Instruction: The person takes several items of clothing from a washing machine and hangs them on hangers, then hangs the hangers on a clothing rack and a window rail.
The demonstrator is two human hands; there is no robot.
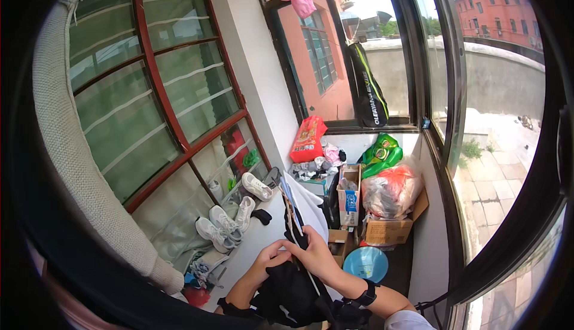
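Observation:
My left hand (271, 260) grips a piece of black clothing (293, 287), which bunches up and hangs below my fingers. Close against it, my right hand (318, 256) pinches the same dark cloth; the thumbs nearly meet. A thin pale rod or cord (296, 231) runs past my fingers from the upper left to the lower right, and whether it is held cannot be told. Just beyond my hands hangs a white cloth (309, 202). Both wrists wear black bands. The garment's lower part runs off the bottom of the view.
White sneakers (222, 222) and a black sock (261, 216) lie on a white ledge at left. Beyond my right hand are a blue basin (365, 263), a cardboard box (389, 230), and a stuffed plastic bag (390, 191). A red bag (308, 138) sits at the back corner near windows.

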